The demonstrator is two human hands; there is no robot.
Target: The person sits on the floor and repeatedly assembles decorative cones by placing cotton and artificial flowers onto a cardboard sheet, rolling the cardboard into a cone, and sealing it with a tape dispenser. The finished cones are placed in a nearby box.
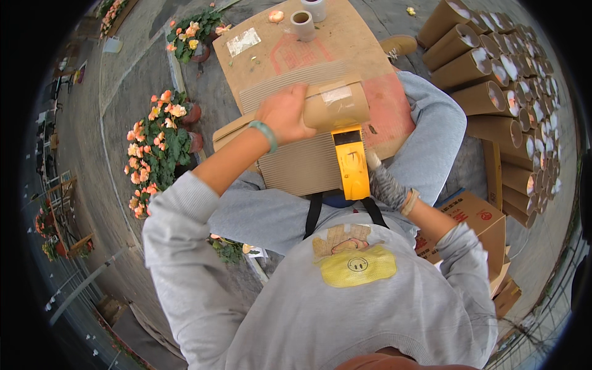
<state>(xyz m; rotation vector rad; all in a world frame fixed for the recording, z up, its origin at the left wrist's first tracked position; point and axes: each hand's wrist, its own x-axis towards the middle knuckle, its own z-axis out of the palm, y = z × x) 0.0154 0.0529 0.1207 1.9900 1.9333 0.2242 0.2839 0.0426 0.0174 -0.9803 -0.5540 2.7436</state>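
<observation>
My left hand (285,115), bare with a green bangle at the wrist, is closed on a brown cardboard roll (348,110) with a piece of clear tape stuck on top. My right hand (387,185) wears a grey striped glove. It grips a yellow tape dispenser (353,166), whose dark upper end touches or nearly touches the roll's lower side. My right fingers are partly hidden behind the dispenser. Under the roll lie corrugated cardboard sheets (296,168) on a large cardboard board (259,74) across my lap.
Two tape rolls (302,26) and a loose blossom (275,16) rest on the board's far end. Potted flowers (154,145) line the left. Many cardboard tubes (481,98) are stacked at the right, above a printed carton (478,219). My shoe (399,45) is beyond the board.
</observation>
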